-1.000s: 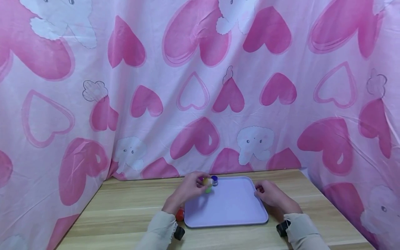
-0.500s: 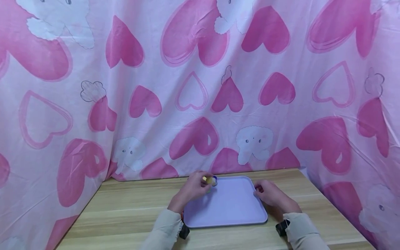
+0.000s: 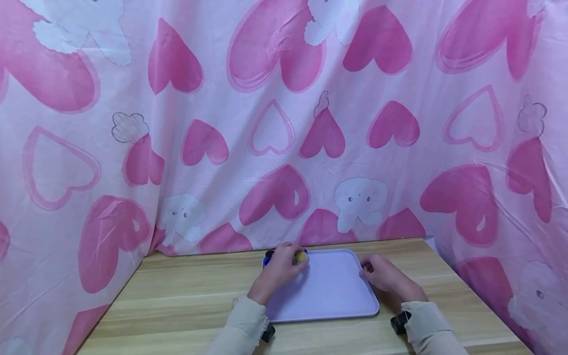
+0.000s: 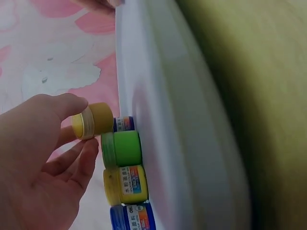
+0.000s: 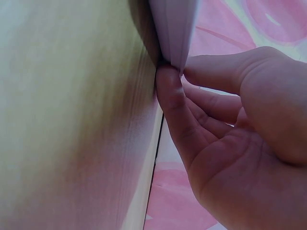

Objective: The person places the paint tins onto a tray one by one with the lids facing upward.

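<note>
A small yellow paint jar [image 4: 100,119] is pinched between the thumb and fingers of my left hand [image 3: 280,268], above the far left part of a pale lilac tray [image 3: 330,286]. Below it in the left wrist view, a green jar [image 4: 125,147], another yellow jar [image 4: 133,184] and a blue jar [image 4: 141,218] stand in a row on the tray. One more blue-labelled jar [image 4: 125,123] shows partly behind the held one. My right hand [image 3: 386,276] grips the tray's right edge; in the right wrist view, thumb and forefinger pinch the rim [image 5: 175,33].
The tray lies on a wood-grain table [image 3: 186,296]. A pink curtain with hearts [image 3: 275,123] hangs behind the table and along both sides. Dark camera straps sit on both wrists.
My left hand has moved slightly to the right with the yellow jar. Dark blue jars now show left of it, and the red item by the tray's left edge has gone from view.
</note>
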{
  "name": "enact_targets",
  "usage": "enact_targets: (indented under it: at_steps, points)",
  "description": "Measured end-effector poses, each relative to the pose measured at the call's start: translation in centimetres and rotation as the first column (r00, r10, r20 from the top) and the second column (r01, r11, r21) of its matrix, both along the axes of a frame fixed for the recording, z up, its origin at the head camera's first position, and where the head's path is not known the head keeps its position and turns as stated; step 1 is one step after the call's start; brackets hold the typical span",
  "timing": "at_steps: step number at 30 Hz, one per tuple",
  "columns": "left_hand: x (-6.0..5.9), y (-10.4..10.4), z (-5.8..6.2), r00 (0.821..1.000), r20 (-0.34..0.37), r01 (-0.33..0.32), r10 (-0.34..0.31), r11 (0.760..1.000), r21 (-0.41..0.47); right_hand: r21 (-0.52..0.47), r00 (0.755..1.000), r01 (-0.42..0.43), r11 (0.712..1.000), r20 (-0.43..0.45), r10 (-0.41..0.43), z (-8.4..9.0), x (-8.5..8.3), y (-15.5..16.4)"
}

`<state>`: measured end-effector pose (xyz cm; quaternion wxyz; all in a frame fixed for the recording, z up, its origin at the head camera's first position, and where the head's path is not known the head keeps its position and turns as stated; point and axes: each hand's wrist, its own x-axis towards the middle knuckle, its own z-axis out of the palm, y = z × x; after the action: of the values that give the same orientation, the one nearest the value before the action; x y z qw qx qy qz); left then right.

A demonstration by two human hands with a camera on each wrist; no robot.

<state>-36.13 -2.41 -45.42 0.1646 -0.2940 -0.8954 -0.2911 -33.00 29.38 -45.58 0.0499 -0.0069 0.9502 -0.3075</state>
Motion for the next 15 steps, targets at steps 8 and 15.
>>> enact_targets:
  at_steps: [8,15]
  points:
    - [0.6,0.8,-0.2,0.995,-0.038,-0.095,0.092,0.992,-0.084,-0.017,1.0,0.01,1.0,0.011,-0.009,0.2,0.2,0.0]
    - [0.9,1.2,-0.4,0.97,-0.169,-0.202,0.176,0.968,-0.148,-0.008,1.0,0.007,1.0,0.006,-0.007,0.1,0.2,-0.1]
